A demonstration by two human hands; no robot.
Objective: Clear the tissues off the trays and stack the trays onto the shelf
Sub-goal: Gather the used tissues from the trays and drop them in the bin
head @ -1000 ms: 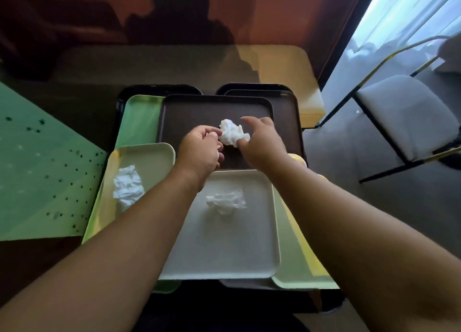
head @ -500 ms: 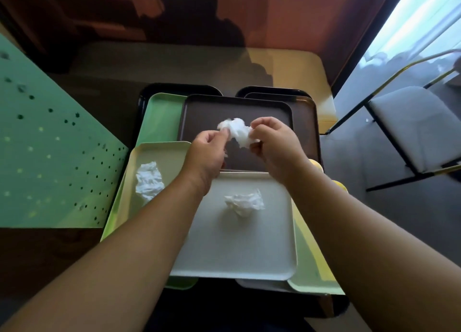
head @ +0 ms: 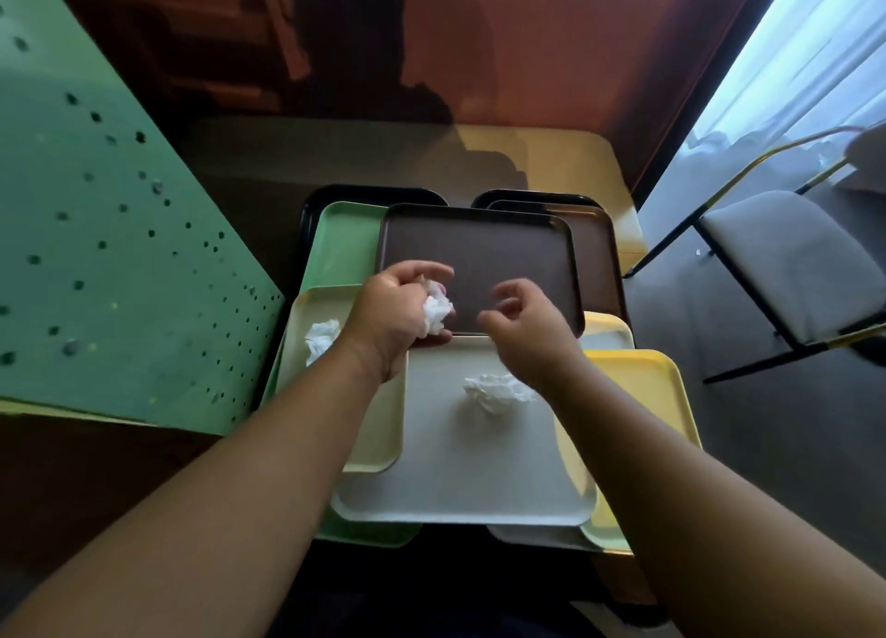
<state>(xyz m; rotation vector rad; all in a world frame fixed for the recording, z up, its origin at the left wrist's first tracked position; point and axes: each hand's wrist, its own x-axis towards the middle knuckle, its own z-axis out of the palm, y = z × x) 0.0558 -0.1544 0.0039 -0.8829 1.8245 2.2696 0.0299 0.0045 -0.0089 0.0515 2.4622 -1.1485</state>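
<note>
Crumpled tissue (head: 437, 312) sits in the left hand (head: 400, 316), fingers and thumb curled round it, grip clamped on the wad above the near edge of the brown tray (head: 479, 244). That tray's bare floor shows no tissue on it.

Right hand (head: 525, 318) hangs at about 3 o'clock from the wad, just beside it, not touching; fingers loosely curled, grip apart and empty.

Two tissues left on trays. One (head: 498, 390) lies on the grey tray (head: 460, 484), at roughly 5 o'clock from the held wad, directly under the right wrist. The other (head: 321, 340) lies on the cream tray (head: 374, 441) at 9 o'clock, partly hidden by the left forearm.

Judgement: step in hand is tissue collection, one of three gathered.

- Free right hand is best placed for the grey-tray tissue: drop straight down, pinch the wad at its top, lift clear.
- Tissue is light and springy; a loose pinch may shed a corner. Close fully before lifting.
- Keep the left grip tight while reaching, or the held wad may fall back on a tray.
- Cream-tray tissue suits the left hand, if it can take a second wad; otherwise pass across.

Trays overlap in an untidy pile: green tray (head: 343, 244) at 11 o'clock, yellow tray (head: 642, 388) at 4 o'clock. Green perforated panel (head: 105, 253) at far 9 o'clock; chair (head: 786, 263) at 2 o'clock. Shelf cannot be identified with certainty.
</note>
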